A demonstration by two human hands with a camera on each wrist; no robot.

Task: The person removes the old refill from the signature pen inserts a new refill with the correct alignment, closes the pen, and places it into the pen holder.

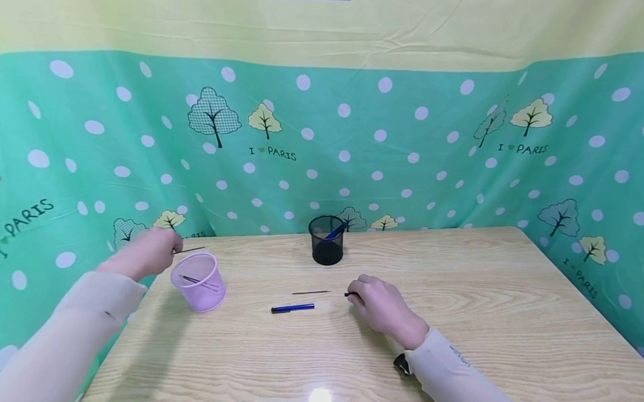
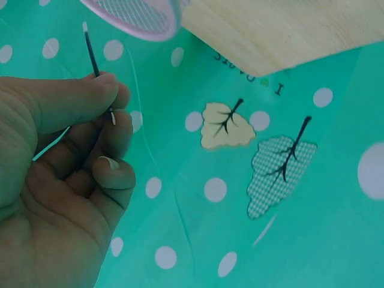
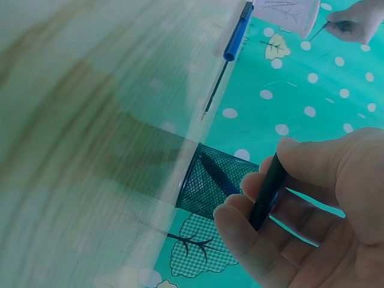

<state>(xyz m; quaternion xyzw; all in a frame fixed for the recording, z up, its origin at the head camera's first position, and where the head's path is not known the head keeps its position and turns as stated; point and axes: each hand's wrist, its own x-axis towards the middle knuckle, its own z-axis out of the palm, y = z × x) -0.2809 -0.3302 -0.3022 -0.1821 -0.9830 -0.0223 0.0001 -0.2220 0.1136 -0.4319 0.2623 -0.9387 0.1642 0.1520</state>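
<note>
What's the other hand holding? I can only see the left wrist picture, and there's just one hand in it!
Observer: The right hand is pinching a short, dark, tube-like piece.
Operator: Ooh! And what's inside the pink cup? I only see a bit of it.
Observer: The head view shows at least one thin dark stick slanting inside it.
</note>
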